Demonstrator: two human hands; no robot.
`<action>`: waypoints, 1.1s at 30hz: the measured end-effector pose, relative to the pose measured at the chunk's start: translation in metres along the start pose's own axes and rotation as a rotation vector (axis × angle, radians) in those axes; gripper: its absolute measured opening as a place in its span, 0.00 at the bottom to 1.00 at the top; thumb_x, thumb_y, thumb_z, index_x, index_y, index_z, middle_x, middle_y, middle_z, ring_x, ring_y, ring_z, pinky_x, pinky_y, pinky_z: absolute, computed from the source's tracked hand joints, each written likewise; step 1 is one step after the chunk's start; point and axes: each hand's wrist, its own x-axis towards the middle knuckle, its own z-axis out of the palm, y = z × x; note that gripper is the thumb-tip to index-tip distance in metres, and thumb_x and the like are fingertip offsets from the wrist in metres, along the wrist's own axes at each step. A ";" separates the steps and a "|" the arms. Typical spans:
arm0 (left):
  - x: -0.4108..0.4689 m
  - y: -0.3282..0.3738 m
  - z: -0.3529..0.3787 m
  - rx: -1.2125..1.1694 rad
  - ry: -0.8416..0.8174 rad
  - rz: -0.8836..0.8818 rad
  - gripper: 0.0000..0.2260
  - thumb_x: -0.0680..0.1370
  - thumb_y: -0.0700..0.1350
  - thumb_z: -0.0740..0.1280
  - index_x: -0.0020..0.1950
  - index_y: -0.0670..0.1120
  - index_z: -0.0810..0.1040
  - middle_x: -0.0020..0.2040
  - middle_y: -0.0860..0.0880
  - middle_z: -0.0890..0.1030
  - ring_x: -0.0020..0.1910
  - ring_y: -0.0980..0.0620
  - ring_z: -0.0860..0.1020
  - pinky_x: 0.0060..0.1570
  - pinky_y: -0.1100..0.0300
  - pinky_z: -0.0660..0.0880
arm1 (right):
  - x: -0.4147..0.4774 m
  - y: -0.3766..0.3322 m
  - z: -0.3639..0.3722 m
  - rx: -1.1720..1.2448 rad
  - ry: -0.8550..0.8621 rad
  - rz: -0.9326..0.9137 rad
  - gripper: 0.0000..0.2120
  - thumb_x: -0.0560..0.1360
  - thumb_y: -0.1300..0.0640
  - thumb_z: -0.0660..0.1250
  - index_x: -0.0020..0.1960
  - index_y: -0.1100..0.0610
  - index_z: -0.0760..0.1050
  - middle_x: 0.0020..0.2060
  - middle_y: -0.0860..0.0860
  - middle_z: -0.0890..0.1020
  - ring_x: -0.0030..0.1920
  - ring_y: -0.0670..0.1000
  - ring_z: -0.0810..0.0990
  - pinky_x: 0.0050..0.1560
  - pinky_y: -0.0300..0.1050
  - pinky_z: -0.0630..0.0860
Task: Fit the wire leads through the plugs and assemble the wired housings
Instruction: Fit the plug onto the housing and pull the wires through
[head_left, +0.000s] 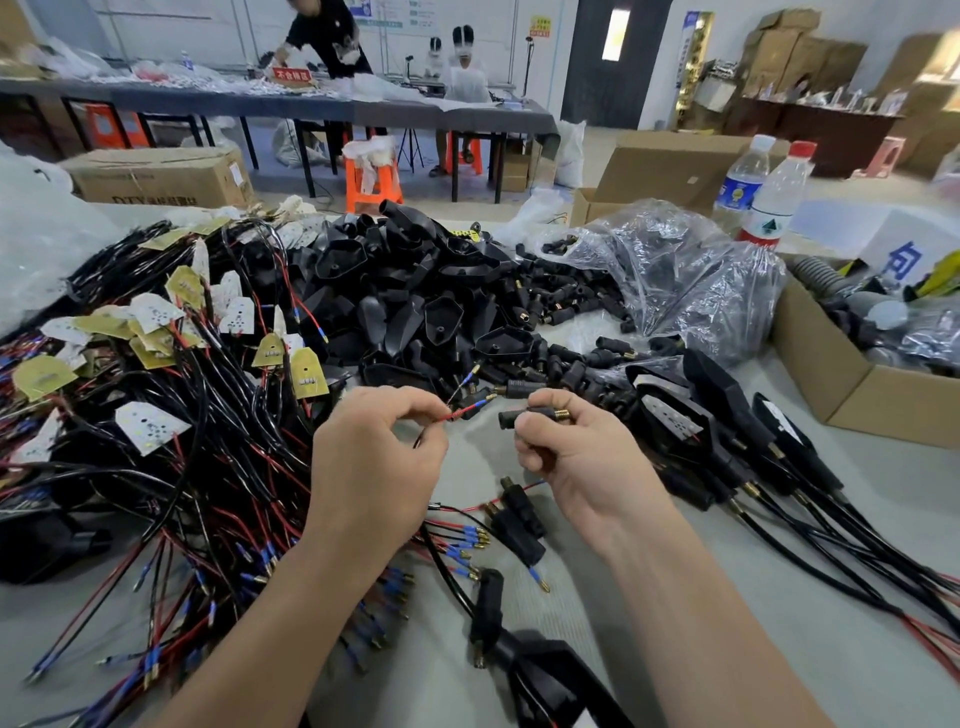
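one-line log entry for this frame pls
step: threading lead | left hand: pinches red wire lead | right hand: holds black plug | state: lead not yet in plug

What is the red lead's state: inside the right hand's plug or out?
Out. The left hand pinches the red lead; a gap separates it from the black plug the right hand grips.

Left hand (382, 441) pinching red wire lead (457, 414), right hand (566, 441) gripping black plug (530, 415)
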 end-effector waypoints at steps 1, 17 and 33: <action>0.000 -0.001 0.000 0.034 -0.013 0.026 0.11 0.70 0.37 0.76 0.42 0.53 0.85 0.41 0.65 0.79 0.48 0.62 0.74 0.53 0.80 0.64 | 0.000 0.000 0.000 0.029 0.009 0.005 0.10 0.76 0.72 0.68 0.48 0.59 0.75 0.28 0.53 0.76 0.26 0.49 0.69 0.29 0.41 0.65; -0.002 -0.007 0.004 0.113 -0.092 0.159 0.07 0.70 0.40 0.80 0.38 0.51 0.85 0.42 0.63 0.80 0.50 0.60 0.71 0.52 0.68 0.65 | -0.006 -0.004 -0.002 -0.200 0.008 -0.145 0.14 0.72 0.73 0.71 0.39 0.55 0.82 0.27 0.50 0.74 0.26 0.47 0.67 0.26 0.38 0.66; -0.002 -0.003 0.003 -0.006 -0.129 0.158 0.06 0.71 0.44 0.80 0.40 0.55 0.87 0.45 0.67 0.81 0.55 0.63 0.74 0.56 0.76 0.64 | -0.008 -0.005 -0.002 -0.148 -0.190 -0.005 0.15 0.74 0.73 0.68 0.41 0.55 0.83 0.27 0.52 0.74 0.27 0.47 0.70 0.27 0.37 0.64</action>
